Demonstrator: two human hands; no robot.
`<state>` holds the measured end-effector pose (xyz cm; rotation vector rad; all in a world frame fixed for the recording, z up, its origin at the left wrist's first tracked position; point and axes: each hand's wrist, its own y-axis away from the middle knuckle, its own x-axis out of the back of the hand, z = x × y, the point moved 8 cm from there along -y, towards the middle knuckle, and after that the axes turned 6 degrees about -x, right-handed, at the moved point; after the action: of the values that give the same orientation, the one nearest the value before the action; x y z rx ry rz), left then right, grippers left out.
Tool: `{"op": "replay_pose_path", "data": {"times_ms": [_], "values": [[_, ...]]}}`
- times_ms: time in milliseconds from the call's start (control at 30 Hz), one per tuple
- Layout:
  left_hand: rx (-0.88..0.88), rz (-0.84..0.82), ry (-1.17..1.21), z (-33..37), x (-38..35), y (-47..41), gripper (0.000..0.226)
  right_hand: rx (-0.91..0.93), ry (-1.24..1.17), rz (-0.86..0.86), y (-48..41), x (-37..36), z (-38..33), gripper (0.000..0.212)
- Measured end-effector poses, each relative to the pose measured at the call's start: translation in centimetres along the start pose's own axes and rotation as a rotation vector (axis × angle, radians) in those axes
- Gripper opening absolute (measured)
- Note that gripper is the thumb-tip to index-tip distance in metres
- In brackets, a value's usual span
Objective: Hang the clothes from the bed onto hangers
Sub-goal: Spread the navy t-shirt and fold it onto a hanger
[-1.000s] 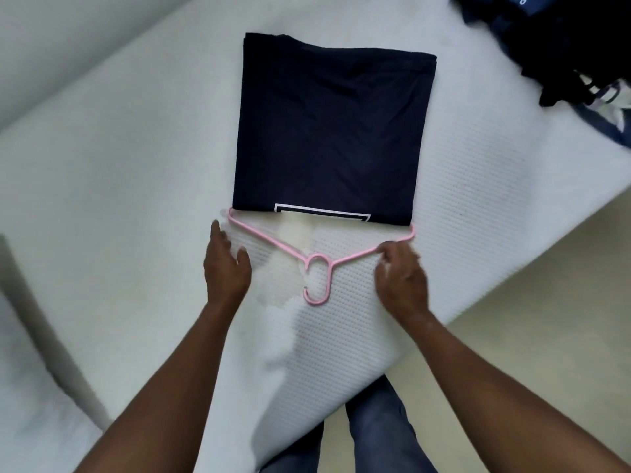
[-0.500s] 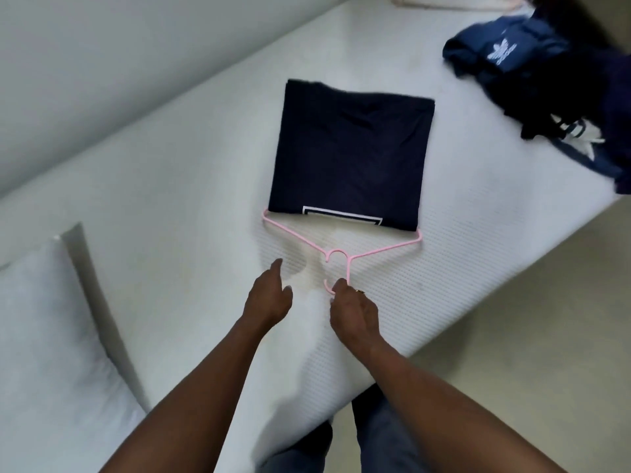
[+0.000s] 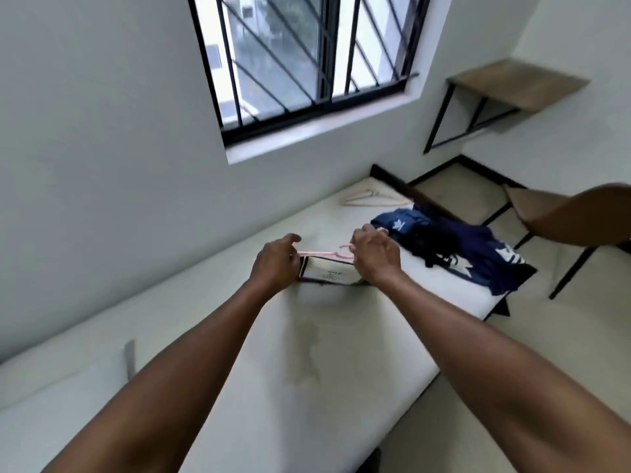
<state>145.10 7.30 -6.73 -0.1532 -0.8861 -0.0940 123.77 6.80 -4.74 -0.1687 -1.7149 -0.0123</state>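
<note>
- My right hand pinches the thin pink plastic hanger near its hook, probably to load it.
- My left hand meets its other end; I cannot tell the grip.
- The folded navy T-shirt lies mid white bed, just under the hanger.
- The heaped dark navy clothes wait at the bed's far end.

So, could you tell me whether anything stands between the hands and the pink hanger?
Nothing visible does: the left hand and right hand are both at the pink hanger, by the folded dark garment.
</note>
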Motion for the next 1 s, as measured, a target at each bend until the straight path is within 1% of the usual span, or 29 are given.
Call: {"op": "replay_pose_path", "data": {"times_ms": [100,200,267,300,333,400,467,533,667,733,800,867,1000], "values": [[-0.069,0.047,0.051,6.8,4.8,-0.5,0.028,-0.007,-0.048,0.025,0.3,9.5,1.5,0.014],[-0.244,0.041,0.046,14.3,7.8,-0.2,0.019,0.023,-0.089,0.026,2.2,17.3,2.7,0.011],[-0.346,-0.009,0.022,19.2,8.9,0.8,0.011,0.042,-0.124,0.019,4.5,22.0,3.7,0.010],[-0.391,-0.047,0.010,22.1,9.1,1.8,0.013,0.055,-0.143,0.016,6.2,24.6,4.4,0.008],[-0.412,-0.100,0.005,23.9,9.1,2.3,0.019,0.080,-0.161,0.003,7.3,26.5,4.6,0.009],[-0.432,-0.254,0.054,28.3,8.8,4.6,0.026,0.121,-0.187,0.009,10.4,30.6,5.7,0.010],[-0.459,-0.422,0.127,33.0,7.6,7.9,0.022,0.128,-0.210,0.061,14.2,34.9,8.1,0.009],[-0.513,-0.487,0.196,37.3,6.8,11.2,0.014,0.137,-0.270,0.129,18.0,38.7,10.8,0.010],[-0.575,-0.491,0.378,45.3,5.3,17.2,0.009,0.057,-0.403,0.260,26.0,45.0,17.1,0.012],[-0.643,-0.473,0.411,50.0,4.7,20.2,0.005,-0.002,-0.462,0.350,30.6,47.7,20.8,0.014],[-0.701,-0.457,0.421,54.3,4.5,22.8,0.007,-0.043,-0.514,0.409,35.1,49.9,24.4,0.017],[-0.744,-0.455,0.437,58.2,4.6,25.1,0.009,-0.089,-0.483,0.391,39.4,51.2,27.8,0.019],[-0.813,-0.515,0.503,64.7,5.4,28.9,0.006,-0.232,-0.392,0.322,48.5,52.1,34.3,0.011]]}}
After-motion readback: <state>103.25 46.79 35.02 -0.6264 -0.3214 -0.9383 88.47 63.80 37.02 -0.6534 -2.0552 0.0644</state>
